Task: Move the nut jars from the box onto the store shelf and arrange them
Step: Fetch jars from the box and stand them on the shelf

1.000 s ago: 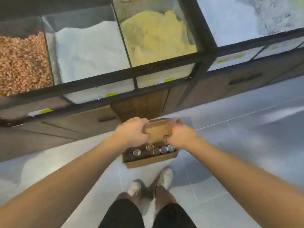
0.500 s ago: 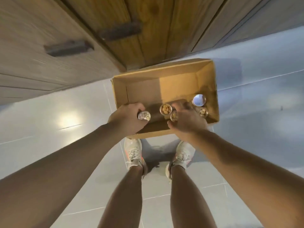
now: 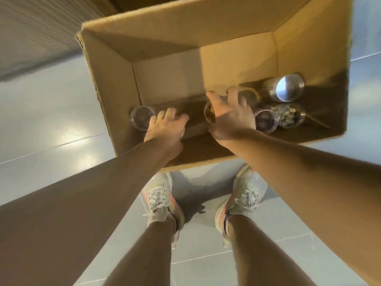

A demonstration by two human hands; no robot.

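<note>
Where cardboard box (image 3: 237, 23) walls slope, hands touch round jars.

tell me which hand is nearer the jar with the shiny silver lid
Right. The right hand reaches just left of the shiny-lidded jar; the left hand is across the box on another jar.

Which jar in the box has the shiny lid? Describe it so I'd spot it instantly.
Start at the open cardboard box on the floor and go to its right side, beyond the right hand. The shiny-lidded jar lies farthest back. Only it shows a bright mirror-like metal disc; its neighbours look dark.
</note>
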